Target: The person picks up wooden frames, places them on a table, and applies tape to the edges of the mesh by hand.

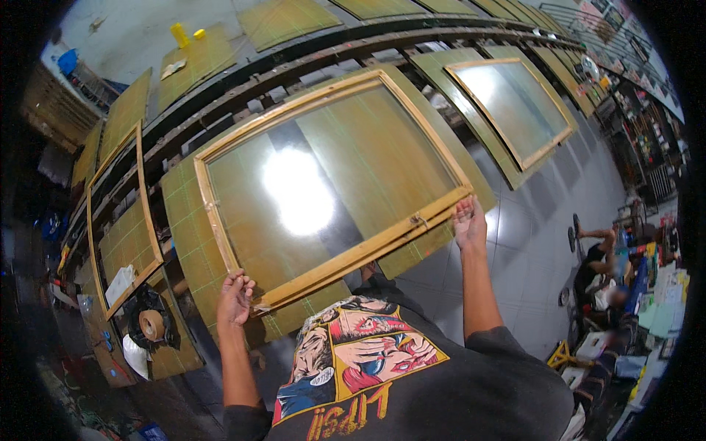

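A large wooden screen frame (pixel 331 278) with a glossy see-through sheet lies before me, over a green-marked board (pixel 184 213). A second wooden edge shows just under its near side, so two frames may be stacked. My left hand (pixel 235 298) is closed on the near left corner. At the near right corner my right hand (pixel 469 222) grips the wood, fingers up against the edge. The sheet mirrors a bright light, and a dark band crosses beneath it. Whether the frame touches the board cannot be seen.
Another framed screen (pixel 515 103) rests on a board to the right. On the left stands an open wooden frame (pixel 153 228), near a roll of brown tape (pixel 152 324) and blue scissors (pixel 107 340). A long rail (pixel 294 73) runs behind. A person (pixel 599 268) sits at the far right.
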### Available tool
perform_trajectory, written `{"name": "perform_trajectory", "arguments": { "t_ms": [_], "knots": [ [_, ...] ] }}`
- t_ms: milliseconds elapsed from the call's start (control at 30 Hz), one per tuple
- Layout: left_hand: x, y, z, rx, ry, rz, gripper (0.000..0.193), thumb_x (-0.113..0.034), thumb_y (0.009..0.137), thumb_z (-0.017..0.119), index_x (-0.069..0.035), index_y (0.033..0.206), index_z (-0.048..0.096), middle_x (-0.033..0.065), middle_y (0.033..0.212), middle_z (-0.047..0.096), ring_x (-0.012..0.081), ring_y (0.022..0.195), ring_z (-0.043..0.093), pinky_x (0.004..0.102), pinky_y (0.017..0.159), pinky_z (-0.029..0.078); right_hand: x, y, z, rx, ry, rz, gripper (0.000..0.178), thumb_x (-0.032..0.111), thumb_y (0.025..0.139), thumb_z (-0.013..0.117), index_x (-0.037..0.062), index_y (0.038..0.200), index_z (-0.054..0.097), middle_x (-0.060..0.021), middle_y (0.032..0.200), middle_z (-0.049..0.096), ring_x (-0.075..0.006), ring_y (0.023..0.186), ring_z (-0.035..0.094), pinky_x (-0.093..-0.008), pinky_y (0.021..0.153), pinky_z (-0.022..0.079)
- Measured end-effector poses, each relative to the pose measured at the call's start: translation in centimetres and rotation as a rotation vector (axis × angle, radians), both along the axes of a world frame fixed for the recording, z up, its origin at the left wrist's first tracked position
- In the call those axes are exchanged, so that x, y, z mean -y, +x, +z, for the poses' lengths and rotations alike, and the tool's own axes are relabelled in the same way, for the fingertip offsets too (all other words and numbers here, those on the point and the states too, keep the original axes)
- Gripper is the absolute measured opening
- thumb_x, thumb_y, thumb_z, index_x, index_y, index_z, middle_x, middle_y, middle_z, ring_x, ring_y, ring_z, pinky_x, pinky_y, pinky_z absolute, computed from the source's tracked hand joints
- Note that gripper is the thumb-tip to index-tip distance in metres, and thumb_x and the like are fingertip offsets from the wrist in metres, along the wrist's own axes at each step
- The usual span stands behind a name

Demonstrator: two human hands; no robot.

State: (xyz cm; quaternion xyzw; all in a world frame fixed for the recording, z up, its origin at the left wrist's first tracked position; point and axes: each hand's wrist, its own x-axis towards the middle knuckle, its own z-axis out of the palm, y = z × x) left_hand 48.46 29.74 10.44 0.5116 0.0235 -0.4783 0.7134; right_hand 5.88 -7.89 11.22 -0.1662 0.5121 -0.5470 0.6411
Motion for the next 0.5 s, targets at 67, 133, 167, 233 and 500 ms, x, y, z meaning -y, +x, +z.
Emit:
{"name": "perform_trajectory", "arguments": {
  "t_ms": [67, 133, 167, 233, 500],
  "knots": [
    [0.2, 0.4, -0.1, 0.016, 0.035, 0.010, 0.017, -0.005, 0.092, 0.056, -0.004, 0.109, 0.058, 0.0075, 0.087, 0.063, 0.0182, 0.077, 0.065, 0.0227, 0.059, 0.055, 0.3, -2.4, -0.3, -0.350, -0.124, -0.026, 0.041, 0.025, 0.089, 0.063, -0.0039, 0.117, 0.052, -0.0128, 0.109, 0.058, -0.0204, 0.096, 0.058, -0.0300, 0.084, 0.047],
    [0.5, 0.3, 0.1, 0.028, 0.049, 0.023, 0.015, -0.004, 0.091, 0.057, -0.004, 0.106, 0.056, 0.0082, 0.087, 0.063, 0.0186, 0.077, 0.065, 0.0230, 0.059, 0.055, 1.6, -4.3, -1.1, -0.598, -0.264, 0.013, 0.041, 0.022, 0.089, 0.063, -0.0043, 0.119, 0.053, -0.0122, 0.107, 0.060, -0.0196, 0.096, 0.059, -0.0301, 0.086, 0.046],
    [0.6, 0.4, -0.1, 0.040, 0.050, 0.022, 0.013, -0.004, 0.091, 0.057, -0.005, 0.104, 0.055, 0.0084, 0.087, 0.063, 0.0184, 0.077, 0.065, 0.0229, 0.059, 0.055, 2.5, -4.6, -0.9, -0.719, -0.338, 0.038, 0.041, 0.021, 0.089, 0.063, -0.0046, 0.120, 0.053, -0.0119, 0.106, 0.061, -0.0193, 0.095, 0.059, -0.0302, 0.086, 0.046],
    [0.4, 0.6, -0.5, 0.064, 0.053, 0.026, 0.010, -0.003, 0.091, 0.057, -0.005, 0.100, 0.054, 0.0088, 0.087, 0.064, 0.0179, 0.078, 0.065, 0.0228, 0.059, 0.055, 4.4, -4.9, -0.5, -0.774, -0.393, 0.142, 0.042, 0.023, 0.089, 0.063, -0.0055, 0.119, 0.055, -0.0100, 0.106, 0.062, -0.0170, 0.096, 0.059, -0.0279, 0.085, 0.046],
    [0.7, 1.1, -1.0, 0.151, 0.220, 0.069, 0.007, -0.004, 0.091, 0.057, -0.008, 0.094, 0.051, 0.0083, 0.088, 0.064, 0.0169, 0.079, 0.066, 0.0231, 0.056, 0.055, 10.5, -4.2, -1.9, -1.067, -0.416, 0.516, 0.041, 0.025, 0.085, 0.066, -0.0052, 0.113, 0.061, -0.0137, 0.100, 0.066, -0.0195, 0.091, 0.062, -0.0302, 0.082, 0.048]
  ]
}}
